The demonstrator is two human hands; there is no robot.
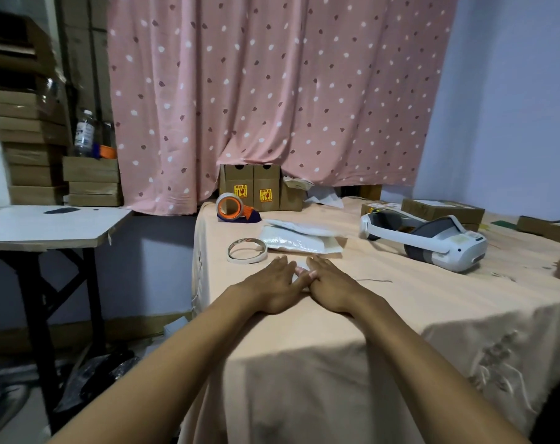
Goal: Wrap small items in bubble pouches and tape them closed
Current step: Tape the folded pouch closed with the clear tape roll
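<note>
Both hands lie flat, palms down, side by side on the surface (384, 315), which is covered in a peach cloth. Left hand (274, 283) has fingers spread and extended; right hand (331, 285) the same, thumbs nearly touching. Between and under the fingertips is a small white patch, likely a pouch (299, 267) or item being pressed flat; too little shows to tell which. Neither hand pinches anything; they look to be holding it down to smooth or fold it, judging by the flat pose. Pouch stack (299, 240) sits just beyond the hands, within reach for the next wrap. Thin tape ring (247, 250) lies flat just left of the stack, near the left hand, handy for sealing. Tape dispenser (237, 208), orange with a roll on it, stands farther back by the edge. Small cartons (256, 190) stand upright behind it against the pink curtain (272, 91). A white headset (432, 240) lies to the right, well apart and unrelated to the task. Likely step: flattening before taping; taping not yet done.
</note>
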